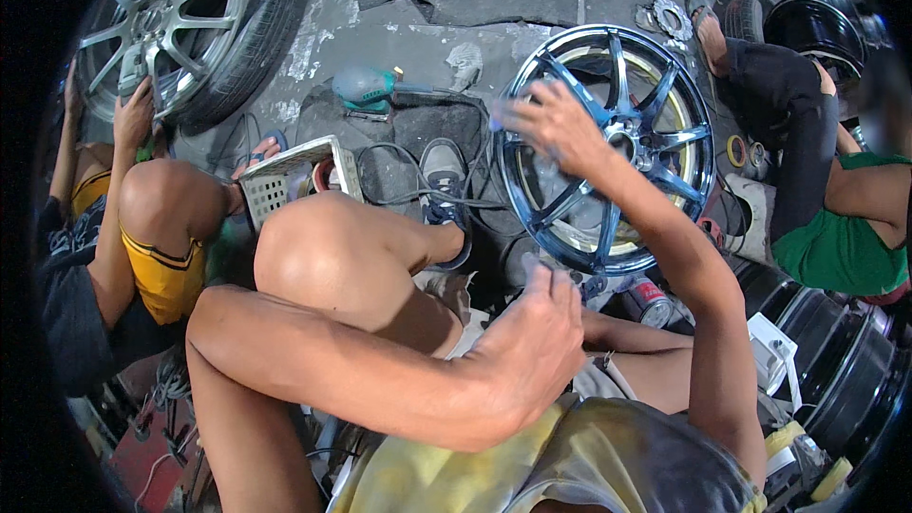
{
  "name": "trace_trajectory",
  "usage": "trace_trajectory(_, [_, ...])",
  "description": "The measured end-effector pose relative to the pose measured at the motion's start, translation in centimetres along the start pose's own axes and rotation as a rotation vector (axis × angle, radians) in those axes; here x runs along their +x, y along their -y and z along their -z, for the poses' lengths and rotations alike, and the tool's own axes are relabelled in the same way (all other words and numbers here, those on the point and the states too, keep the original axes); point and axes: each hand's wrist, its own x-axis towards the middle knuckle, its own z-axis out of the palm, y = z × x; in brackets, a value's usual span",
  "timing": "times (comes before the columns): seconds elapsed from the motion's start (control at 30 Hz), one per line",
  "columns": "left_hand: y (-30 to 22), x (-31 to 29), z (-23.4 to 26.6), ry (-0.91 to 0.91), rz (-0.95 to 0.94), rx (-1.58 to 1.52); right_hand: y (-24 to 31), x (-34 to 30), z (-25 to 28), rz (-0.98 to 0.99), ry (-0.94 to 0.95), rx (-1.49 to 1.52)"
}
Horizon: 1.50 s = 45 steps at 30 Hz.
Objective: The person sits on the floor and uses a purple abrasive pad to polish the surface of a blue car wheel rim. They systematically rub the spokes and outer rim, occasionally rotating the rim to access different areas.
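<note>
A chrome-blue multi-spoke wheel rim stands in front of me, facing up toward me. My right hand is over its upper left spokes, with the fingers smeared by motion; whether they hold anything does not show. Below the rim's lower edge, my left hand is raised near my lap, its fingers bent and pressed together. Something greyish shows at those fingertips, too unclear to name. A teal and grey power sander lies on the floor left of the rim, its cable running toward the rim.
A white plastic basket stands beside my knee. At left, a person's hand is at a silver wheel with a tyre. Another person in green sits at right. A can, tape roll and black rims lie around.
</note>
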Motion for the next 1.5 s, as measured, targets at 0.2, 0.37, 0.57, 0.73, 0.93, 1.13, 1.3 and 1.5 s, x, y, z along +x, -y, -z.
trace_trajectory(0.2, [1.0,1.3,0.4,0.118,0.101,-0.121,-7.5,0.2,0.1,-0.474,-0.167,-0.138])
trace_trajectory(0.37, [1.2,1.3,0.4,0.163,0.154,-0.162,-6.2,0.3,-0.8,-0.283,-0.132,-0.189])
trace_trajectory(0.57, [0.6,1.5,1.1,0.171,0.175,-0.162,-17.7,-16.0,3.8,-0.927,-0.188,-0.397])
trace_trajectory(0.73, [-0.3,1.6,0.9,0.162,0.186,-0.186,-14.9,-19.9,3.6,-0.952,-0.378,-0.347])
trace_trajectory(0.93, [-0.2,3.1,1.0,0.223,0.120,-0.094,-14.5,-6.5,-0.8,-0.672,-0.338,-0.257])
trace_trajectory(1.13, [1.7,5.4,2.1,0.482,0.164,-0.126,-16.3,-17.1,4.5,-0.840,-0.163,-0.361])
trace_trajectory(1.3, [1.1,3.8,1.2,0.262,0.091,-0.064,-9.9,-27.1,7.5,-0.930,-0.092,-0.260])
trace_trajectory(1.5, [2.2,5.9,1.5,0.360,0.124,-0.221,2.4,-32.7,6.8,-1.054,-0.263,-0.087])
